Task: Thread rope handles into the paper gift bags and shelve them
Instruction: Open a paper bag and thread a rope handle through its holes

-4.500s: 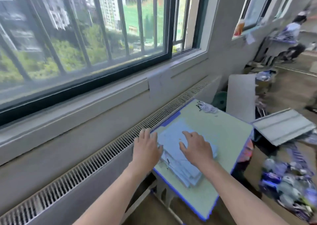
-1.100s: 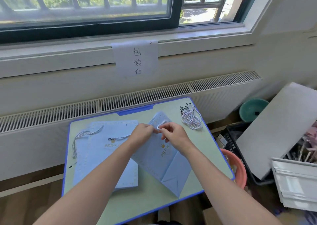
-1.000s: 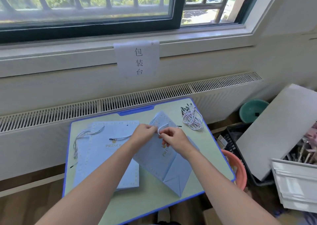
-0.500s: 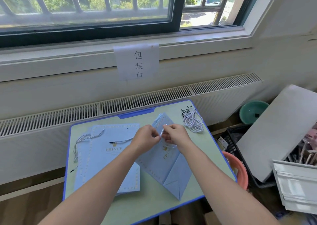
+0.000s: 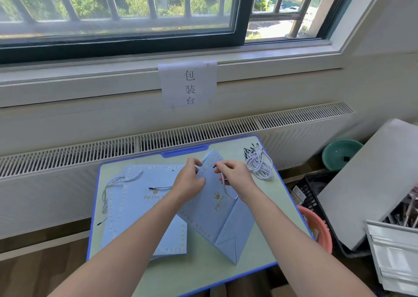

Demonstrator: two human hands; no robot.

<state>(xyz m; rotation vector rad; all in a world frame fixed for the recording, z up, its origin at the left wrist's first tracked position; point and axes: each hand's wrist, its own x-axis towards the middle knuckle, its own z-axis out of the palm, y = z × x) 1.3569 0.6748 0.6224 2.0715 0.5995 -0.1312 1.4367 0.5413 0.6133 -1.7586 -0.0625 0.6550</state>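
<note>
— What's on the table (image 5: 280, 197) under the window?
— Flat bags (image 5: 144, 208) at left. The left hand (image 5: 188, 181) pinches the slanted middle bag (image 5: 217, 213); the right hand (image 5: 235, 176) pinches a rope (image 5: 222, 180) at its top. Spare ropes (image 5: 259, 164) lie right.

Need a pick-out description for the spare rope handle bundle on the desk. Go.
Find the green desk under the window. At its far right corner, beside the right hand, lies the loose rope bundle: white-and-blue twisted cords with black tips, heaped together, not threaded into any bag.
</note>
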